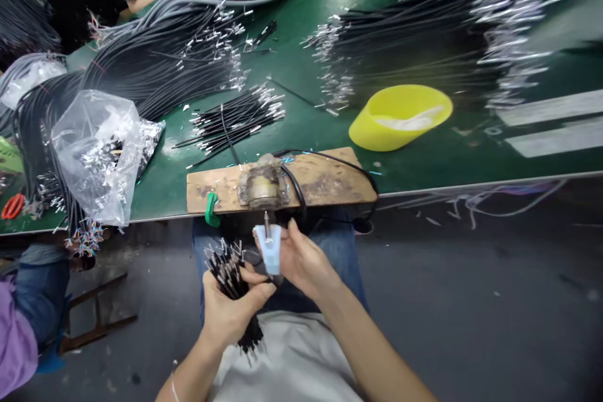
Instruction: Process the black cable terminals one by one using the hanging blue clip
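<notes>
My left hand (230,311) is closed around a bundle of short black cables (230,270); their bare, silvery ends point up and toward the motor. A light blue clip-like piece (270,251) sits on the metal shaft of a small motor (264,185). Just right of that piece is my right hand (304,260), its thumb raised and apart. Its other fingers pass behind the blue piece and are partly hidden; I see nothing held in them. The left thumb and fingertips come near the blue piece's lower end.
The motor is mounted on a wooden board (325,179) at the green table's edge, beside a green clamp (212,209). Beyond lie a tied cable bundle (235,119), a yellow cup (400,118), a plastic bag (101,157) and orange-handled scissors (13,206). Co-workers sit left and opposite.
</notes>
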{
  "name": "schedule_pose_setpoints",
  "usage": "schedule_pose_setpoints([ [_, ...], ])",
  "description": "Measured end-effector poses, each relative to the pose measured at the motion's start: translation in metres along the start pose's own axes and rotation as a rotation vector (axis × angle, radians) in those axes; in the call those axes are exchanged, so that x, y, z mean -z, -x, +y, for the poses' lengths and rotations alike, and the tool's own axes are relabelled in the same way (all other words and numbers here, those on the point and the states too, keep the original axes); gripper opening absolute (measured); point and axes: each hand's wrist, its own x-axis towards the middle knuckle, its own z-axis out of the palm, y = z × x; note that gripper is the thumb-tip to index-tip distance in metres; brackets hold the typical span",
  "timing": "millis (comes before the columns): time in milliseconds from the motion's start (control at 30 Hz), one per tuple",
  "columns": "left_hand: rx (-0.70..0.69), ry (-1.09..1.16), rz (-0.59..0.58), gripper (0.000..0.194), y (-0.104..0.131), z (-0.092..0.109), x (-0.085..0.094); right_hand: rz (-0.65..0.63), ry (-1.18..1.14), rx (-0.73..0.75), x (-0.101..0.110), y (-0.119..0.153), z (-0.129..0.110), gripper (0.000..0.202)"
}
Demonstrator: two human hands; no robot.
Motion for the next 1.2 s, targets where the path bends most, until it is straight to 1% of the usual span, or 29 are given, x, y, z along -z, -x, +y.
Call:
schedule_pose_setpoints([
  [100,0.038,0.003,-0.029,0.015,0.004,-0.001,0.004,0.046,0.066,0.041,0.015,0.009,0.008,0.042],
  [167,0.078,0.009,-0.049,0.016,0.007,-0.003,0.007,0.047,0.150,0.061,0.020,0.019,0.010,0.036],
  [233,0.143,0.033,-0.062,0.018,0.010,-0.006,0.010,0.004,0.263,0.081,0.019,0.029,0.010,0.034],
  [333,0.259,0.067,-0.087,0.023,0.014,-0.012,0.013,-0.138,0.404,0.161,0.010,0.039,0.006,0.034],
  [367,0.289,0.072,-0.098,0.025,0.015,-0.014,0.014,-0.160,0.440,0.199,0.006,0.040,0.005,0.032],
  [400,0.308,0.075,-0.106,0.026,0.015,-0.015,0.014,-0.147,0.478,0.249,0.003,0.041,0.005,0.029],
  [467,0.316,0.084,-0.110,0.027,0.015,-0.017,0.013,-0.043,0.558,0.363,-0.003,0.043,0.006,0.024],
  [500,0.302,0.087,-0.104,0.027,0.015,-0.018,0.013,0.012,0.586,0.404,-0.004,0.043,0.007,0.025],
  [533,0.277,0.086,-0.091,0.026,0.014,-0.017,0.012,0.038,0.588,0.412,-0.005,0.043,0.009,0.026],
  [567,0.239,0.080,-0.071,0.024,0.013,-0.017,0.011,0.027,0.550,0.376,-0.005,0.042,0.010,0.026],
  [667,0.091,0.027,-0.034,0.015,0.010,-0.011,0.009,-0.129,0.294,0.100,-0.003,0.039,0.013,0.029],
  [700,0.049,0.005,-0.030,0.011,0.010,-0.009,0.008,-0.153,0.225,0.027,-0.002,0.037,0.012,0.030],
  [733,0.019,-0.013,-0.023,0.008,0.010,-0.007,0.008,-0.142,0.185,-0.018,-0.001,0.034,0.010,0.031],
  [767,-0.002,-0.029,-0.012,0.006,0.010,-0.005,0.007,-0.096,0.175,-0.028,-0.001,0.031,0.008,0.032],
  [800,-0.017,-0.043,0.011,0.006,0.011,-0.004,0.007,-0.021,0.194,-0.002,-0.001,0.027,0.004,0.034],
  [867,-0.061,-0.074,0.079,0.007,0.012,-0.001,0.006,0.146,0.284,0.120,-0.004,0.019,-0.006,0.040],
  [900,-0.085,-0.091,0.107,0.008,0.013,0.000,0.005,0.202,0.339,0.186,-0.007,0.015,-0.011,0.044],
  [933,-0.108,-0.105,0.126,0.009,0.014,0.001,0.004,0.223,0.388,0.226,-0.010,0.011,-0.016,0.048],
  [967,-0.127,-0.114,0.140,0.011,0.014,0.002,0.003,0.217,0.412,0.233,-0.013,0.008,-0.020,0.050],
  [1033,-0.153,-0.114,0.158,0.012,0.013,0.002,0.001,0.139,0.359,0.133,-0.019,0.004,-0.024,0.052],
  [1100,-0.166,-0.096,0.164,0.012,0.011,0.002,-0.002,0.082,0.209,0.001,-0.024,0.002,-0.024,0.052],
  [1133,-0.173,-0.083,0.162,0.012,0.009,0.002,-0.004,0.078,0.127,-0.037,-0.026,0.002,-0.023,0.051],
  [1200,-0.179,-0.063,0.147,0.012,0.006,0.002,-0.007,0.096,-0.013,-0.062,-0.029,0.002,-0.020,0.047],
])
